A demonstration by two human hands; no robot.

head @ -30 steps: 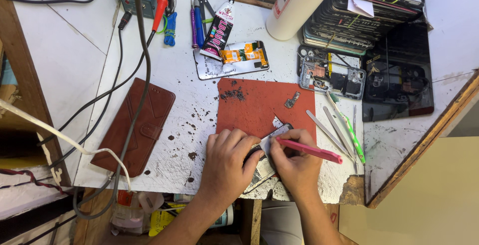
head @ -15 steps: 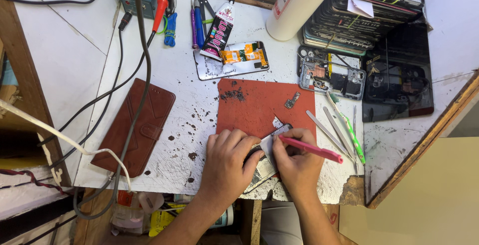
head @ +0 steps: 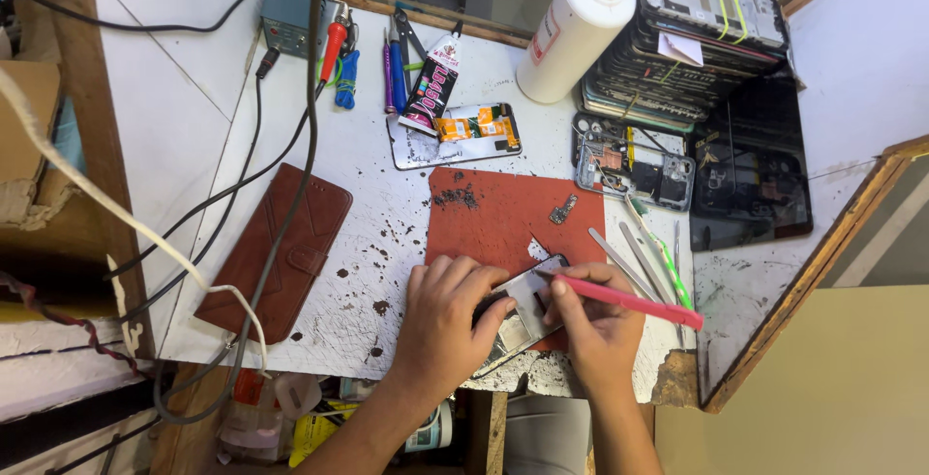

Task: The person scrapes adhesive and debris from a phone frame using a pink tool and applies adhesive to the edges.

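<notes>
Two hands work on an opened phone at the lower centre of the frame.

The left hand [head: 447, 325] is clamped on the phone [head: 523, 315], which lies on the red mat [head: 503, 214] on the desk [head: 368, 175]; the right hand [head: 595, 325] is closed around a pink tool [head: 629, 301], its tip touching the phone.

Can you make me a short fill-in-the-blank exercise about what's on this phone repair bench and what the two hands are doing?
1. The right hand holds a slim ____ tool against the opened phone.
2. The left hand steadies the phone over a flat ____ work mat.
3. Left of the mat lies a brown leather ____ case.
4. The tall white plastic bottle stands ____ on the bench.

Missing words: pink; red; wallet; upright
</notes>
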